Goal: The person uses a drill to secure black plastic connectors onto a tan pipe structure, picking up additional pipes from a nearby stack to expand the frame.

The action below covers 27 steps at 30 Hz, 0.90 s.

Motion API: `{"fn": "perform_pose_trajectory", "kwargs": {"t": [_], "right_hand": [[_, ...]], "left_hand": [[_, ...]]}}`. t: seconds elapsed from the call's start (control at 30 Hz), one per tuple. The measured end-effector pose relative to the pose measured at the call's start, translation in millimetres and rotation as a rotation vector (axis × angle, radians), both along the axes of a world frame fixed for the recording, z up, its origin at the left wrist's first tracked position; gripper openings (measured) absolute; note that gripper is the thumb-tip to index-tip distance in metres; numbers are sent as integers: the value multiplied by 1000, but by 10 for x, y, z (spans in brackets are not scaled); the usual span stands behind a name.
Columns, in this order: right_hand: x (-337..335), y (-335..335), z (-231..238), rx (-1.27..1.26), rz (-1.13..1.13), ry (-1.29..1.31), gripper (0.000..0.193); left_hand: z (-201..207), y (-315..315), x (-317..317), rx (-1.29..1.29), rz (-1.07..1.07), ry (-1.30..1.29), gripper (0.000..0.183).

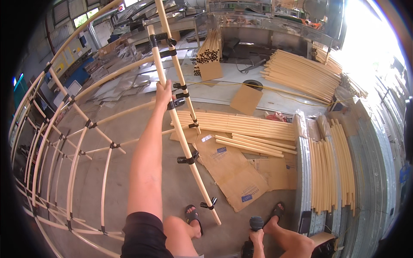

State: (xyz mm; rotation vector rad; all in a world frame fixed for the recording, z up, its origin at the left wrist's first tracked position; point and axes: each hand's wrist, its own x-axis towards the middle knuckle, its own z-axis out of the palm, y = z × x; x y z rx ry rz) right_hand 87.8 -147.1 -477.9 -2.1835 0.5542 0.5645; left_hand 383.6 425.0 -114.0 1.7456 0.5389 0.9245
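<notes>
A beige pipe (184, 141) slants down in front of me, with several black joints (187, 160) clamped along it. My left hand (163, 93) is wrapped round its upper part, just above one of these joints; the arm reaches straight out. The lower end of the pipe comes down near my foot. A second beige pipe (180, 71) with black joints stands right behind it. Low in the view, between my knees, my right hand (257, 237) grips a dark cordless power drill (256, 222). Its front end is hidden.
A large frame (88, 124) of beige pipes and black joints fills the left. Cardboard (232, 176) and loose pipes (249, 145) lie ahead on the floor. More pipes (325, 172) rest on metal channels at the right. Pipe stacks (301, 75) and a metal rack stand farther back.
</notes>
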Motion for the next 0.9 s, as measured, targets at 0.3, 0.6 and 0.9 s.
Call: {"fn": "perform_pose_trajectory", "kwargs": {"t": [0.3,0.6,0.9], "right_hand": [[480,186,-597,-29,56,-170,20],[555,624,-99,153,103,-36,48],[401,555,15,201,144,-216,48]], "left_hand": [[-332,342,360,-73,-90,129,34],[-521,755,223,267,-81,323,55],[-1675,-786,-1245,337,-72,68,38]]}}
